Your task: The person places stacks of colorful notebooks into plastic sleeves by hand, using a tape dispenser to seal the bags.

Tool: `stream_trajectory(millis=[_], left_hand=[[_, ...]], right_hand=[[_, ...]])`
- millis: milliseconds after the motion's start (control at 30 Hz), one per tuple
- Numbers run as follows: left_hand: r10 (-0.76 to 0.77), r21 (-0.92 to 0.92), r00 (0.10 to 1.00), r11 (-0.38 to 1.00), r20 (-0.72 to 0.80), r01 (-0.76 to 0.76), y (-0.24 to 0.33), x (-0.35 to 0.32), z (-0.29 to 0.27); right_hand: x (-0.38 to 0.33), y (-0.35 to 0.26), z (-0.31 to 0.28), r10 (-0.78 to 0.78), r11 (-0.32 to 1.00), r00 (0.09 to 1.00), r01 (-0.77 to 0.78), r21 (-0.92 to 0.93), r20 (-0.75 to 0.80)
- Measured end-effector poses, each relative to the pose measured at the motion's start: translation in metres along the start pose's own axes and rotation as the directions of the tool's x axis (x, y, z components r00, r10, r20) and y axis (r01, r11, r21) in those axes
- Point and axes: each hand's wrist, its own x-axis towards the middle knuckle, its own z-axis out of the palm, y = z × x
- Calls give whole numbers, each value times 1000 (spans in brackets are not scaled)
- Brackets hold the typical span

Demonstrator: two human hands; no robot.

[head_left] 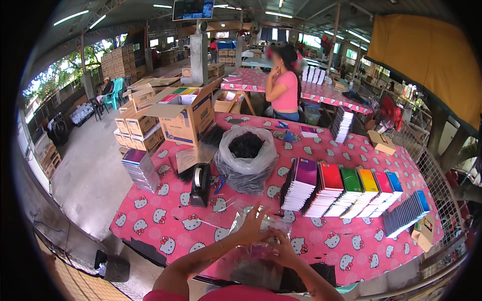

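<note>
At the near edge of the table, a shiny clear plastic wrap (242, 216) lies under my hands, with something flat and purplish partly showing beneath it. Spread over the wrap's top, the fingers of my left hand (253, 228) are apart. Beside it my right hand (284, 251) has its fingers bent together at the wrap's right side, closed on the plastic. My hands cover most of what is inside the wrap. Just beyond, a black tape dispenser (200, 185) stands left of blue-handled scissors (220, 184).
Stacks of notebooks in purple (305, 173), red (331, 176), green (351, 181) and other colours line the right. A plastic sack of black pieces (246, 168) stands mid-table. Wrapped notebooks (139, 170) and an open carton (188, 120) are left. A person (285, 90) sits across.
</note>
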Motion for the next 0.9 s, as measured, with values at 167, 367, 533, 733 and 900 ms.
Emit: stream_trajectory(millis=[167,367,533,733,900], left_hand=[[-217,-864,951,408,222,295,-57,-29,16],[-102,-753,970,613,223,237,-52,-35,18],[119,-212,993,971,27,-111,-29,-54,-12],[330,195,943,924,29,-329,-2,-70,-17],[244,-3,969,970,-20,-245,0,-58,-21]], right_hand=[[30,10,7,447,712,892,-307,632,-69],[44,48,11,247,791,952,-305,530,178],[43,-17,-37,114,848,965,-218,483,235],[15,-13,-13,-80,997,997,80,-17,-5],[15,-11,-1,36,999,997,-33,41,-70]])
